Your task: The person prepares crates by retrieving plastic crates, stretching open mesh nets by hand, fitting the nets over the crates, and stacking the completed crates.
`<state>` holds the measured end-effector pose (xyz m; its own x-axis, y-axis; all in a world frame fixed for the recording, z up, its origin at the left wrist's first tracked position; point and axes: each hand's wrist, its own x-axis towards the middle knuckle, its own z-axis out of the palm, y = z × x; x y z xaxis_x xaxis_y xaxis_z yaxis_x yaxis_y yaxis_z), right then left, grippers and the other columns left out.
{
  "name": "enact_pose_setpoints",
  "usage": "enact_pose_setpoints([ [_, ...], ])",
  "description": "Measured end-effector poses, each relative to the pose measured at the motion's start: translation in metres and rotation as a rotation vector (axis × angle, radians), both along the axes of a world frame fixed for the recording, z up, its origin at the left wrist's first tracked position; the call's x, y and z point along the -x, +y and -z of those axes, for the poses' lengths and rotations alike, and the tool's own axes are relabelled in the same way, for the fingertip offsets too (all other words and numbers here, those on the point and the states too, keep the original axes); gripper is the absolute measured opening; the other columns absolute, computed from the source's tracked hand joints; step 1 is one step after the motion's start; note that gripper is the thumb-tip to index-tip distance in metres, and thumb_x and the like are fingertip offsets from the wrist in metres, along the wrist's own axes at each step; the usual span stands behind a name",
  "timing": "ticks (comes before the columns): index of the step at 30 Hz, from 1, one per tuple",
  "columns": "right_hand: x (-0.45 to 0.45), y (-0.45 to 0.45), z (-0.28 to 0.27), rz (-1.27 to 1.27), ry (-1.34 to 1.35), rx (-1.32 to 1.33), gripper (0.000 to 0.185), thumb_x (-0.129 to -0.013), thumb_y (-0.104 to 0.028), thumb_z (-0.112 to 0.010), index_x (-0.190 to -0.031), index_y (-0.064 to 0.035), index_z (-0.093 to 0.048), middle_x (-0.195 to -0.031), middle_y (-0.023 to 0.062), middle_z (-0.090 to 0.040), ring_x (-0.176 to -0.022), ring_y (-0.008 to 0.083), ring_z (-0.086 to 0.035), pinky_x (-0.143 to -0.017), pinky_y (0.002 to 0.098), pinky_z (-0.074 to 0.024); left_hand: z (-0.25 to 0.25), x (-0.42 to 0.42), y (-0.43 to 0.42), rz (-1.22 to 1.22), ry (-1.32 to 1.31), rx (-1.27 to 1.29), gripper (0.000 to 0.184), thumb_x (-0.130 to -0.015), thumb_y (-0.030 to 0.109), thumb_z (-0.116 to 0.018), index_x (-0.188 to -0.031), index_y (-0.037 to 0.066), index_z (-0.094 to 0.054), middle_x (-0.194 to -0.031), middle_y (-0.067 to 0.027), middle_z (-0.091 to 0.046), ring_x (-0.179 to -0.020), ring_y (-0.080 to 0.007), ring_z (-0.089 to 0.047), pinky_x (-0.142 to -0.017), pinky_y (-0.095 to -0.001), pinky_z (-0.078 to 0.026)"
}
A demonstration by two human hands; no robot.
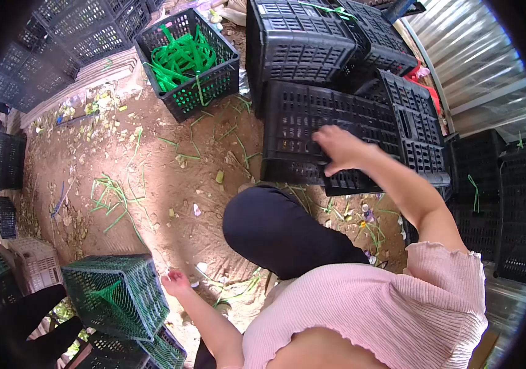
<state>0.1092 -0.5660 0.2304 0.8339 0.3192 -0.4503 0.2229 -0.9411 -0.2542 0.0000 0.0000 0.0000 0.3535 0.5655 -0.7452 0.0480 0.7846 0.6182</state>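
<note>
My right hand [341, 149] is over the side of a black plastic crate [330, 117], fingers stretched out and thumb apart. It holds nothing, and whether it touches the slats I cannot tell. More black crates [306, 52] stand directly behind that one. Low on the left, my left hand [177, 282] hangs above the dirt floor, loosely open with nothing in it. Close beside it stands a dark crate with green netting [115, 289].
A black crate [206, 92] full of green straps [183, 55] stands at the top. Green strap scraps [112, 195] and litter lie on the dirt floor [90, 166]. Stacked crates [60, 37] fill the upper left. A corrugated metal wall [478, 67] runs along the right.
</note>
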Motion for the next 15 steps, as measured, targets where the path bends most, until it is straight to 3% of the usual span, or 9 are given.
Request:
enact_pose_setpoints([
  [1, 0.011, 0.020, 0.012, 0.025, -0.174, 0.135, 0.077, -0.046, -0.022, -0.077, -0.113, -0.0042, -0.042, -0.104, 0.0116, -0.046, -0.097, 0.0330, -0.044, -0.078, 0.0390, -0.0432, -0.018, -0.004, 0.002, -0.012, 0.009, -0.006, 0.020, -0.077, 0.027, -0.053, -0.087, 0.011, -0.047, -0.068, 0.0000, -0.049, -0.062, -0.0124, -0.048, -0.055, -0.0265, -0.040],
  [2, 0.011, 0.032, 0.014, -0.025, -0.231, 0.121, 0.061, -0.052, -0.016, -0.072, -0.105, -0.0047, -0.045, -0.096, 0.0087, -0.046, -0.092, 0.0290, -0.046, -0.073, 0.0377, -0.0446, -0.039, -0.010, 0.000, -0.024, 0.017, -0.011, 0.014, -0.078, 0.023, -0.052, -0.084, 0.011, -0.047, -0.068, 0.0001, -0.049, -0.062, -0.0124, -0.048, -0.055, -0.0264, -0.039],
  [3, 0.004, 0.003, 0.007, -0.058, -0.415, 0.159, 0.056, -0.053, -0.013, -0.070, -0.103, -0.0054, -0.045, -0.096, 0.0084, -0.047, -0.091, 0.0282, -0.047, -0.072, 0.0373, -0.0448, -0.044, -0.041, -0.050, 0.073, -0.145, 0.008, 0.005, -0.075, 0.015, -0.049, -0.072, 0.010, -0.051, -0.065, -0.0002, -0.053, -0.059, -0.0128, -0.051, -0.057, -0.0275, -0.042],
  [4, 0.015, 0.008, 0.006, -0.103, -0.459, 0.138, 0.051, -0.055, -0.011, -0.067, -0.102, -0.0061, -0.046, -0.095, 0.0082, -0.047, -0.091, 0.0275, -0.047, -0.071, 0.0369, -0.0451, -0.075, -0.025, -0.054, 0.102, -0.141, -0.010, 0.007, -0.076, 0.014, -0.049, -0.072, 0.009, -0.051, -0.062, -0.0002, -0.053, -0.059, -0.0128, -0.051, -0.057, -0.0278, -0.042],
  [6, 0.002, 0.015, 0.006, -0.137, -0.574, 0.052, 0.039, -0.060, -0.004, -0.059, -0.097, -0.0088, -0.046, -0.093, 0.0083, -0.046, -0.089, 0.0261, -0.047, -0.068, 0.0357, -0.0453, -0.090, -0.034, -0.053, 0.127, -0.237, -0.007, 0.009, -0.078, 0.016, -0.051, -0.074, 0.008, -0.051, -0.066, -0.0010, -0.053, -0.062, -0.0126, -0.050, -0.058, -0.0265, -0.042],
  [9, 0.008, 0.020, -0.011, -0.113, -0.575, 0.024, 0.037, -0.060, -0.001, -0.057, -0.094, -0.0090, -0.045, -0.094, 0.0081, -0.045, -0.087, 0.0280, -0.048, -0.070, 0.0351, -0.0447, -0.103, -0.026, -0.050, 0.269, -0.341, -0.085, 0.009, -0.079, 0.016, -0.053, -0.080, 0.007, -0.051, -0.072, -0.0015, -0.053, -0.066, -0.0121, -0.050, -0.059, -0.0263, -0.042],
  [11, 0.023, 0.021, -0.021, 0.000, -0.631, -0.108, 0.033, -0.059, 0.002, -0.055, -0.089, -0.0072, -0.046, -0.089, 0.0101, -0.046, -0.087, 0.0289, -0.048, -0.070, 0.0364, -0.0436, -0.133, -0.018, -0.074, 0.382, -0.270, -0.254, 0.013, -0.079, 0.016, -0.055, -0.088, 0.008, -0.051, -0.078, -0.0008, -0.054, -0.069, -0.0117, -0.051, -0.059, -0.0260, -0.042],
  [14, 0.045, 0.013, -0.046, 0.135, -0.763, -0.265, 0.028, -0.057, 0.005, -0.052, -0.081, -0.0052, -0.045, -0.083, 0.0119, -0.047, -0.086, 0.0292, -0.049, -0.068, 0.0372, -0.0421, -0.134, -0.006, -0.097, 0.546, -0.186, -0.296, 0.021, -0.078, 0.016, -0.058, -0.097, 0.011, -0.050, -0.084, 0.0009, -0.054, -0.072, -0.0109, -0.051, -0.060, -0.0251, -0.041],
  [15, 0.044, 0.012, -0.054, 0.210, -0.912, -0.337, 0.025, -0.054, 0.006, -0.051, -0.077, -0.0041, -0.044, -0.078, 0.0119, -0.046, -0.079, 0.0280, -0.049, -0.066, 0.0338, -0.0414, -0.136, -0.008, -0.103, 0.601, -0.197, -0.323, 0.021, -0.078, 0.015, -0.058, -0.096, 0.011, -0.050, -0.083, 0.0015, -0.054, -0.071, -0.0102, -0.051, -0.060, -0.0247, -0.040],
])
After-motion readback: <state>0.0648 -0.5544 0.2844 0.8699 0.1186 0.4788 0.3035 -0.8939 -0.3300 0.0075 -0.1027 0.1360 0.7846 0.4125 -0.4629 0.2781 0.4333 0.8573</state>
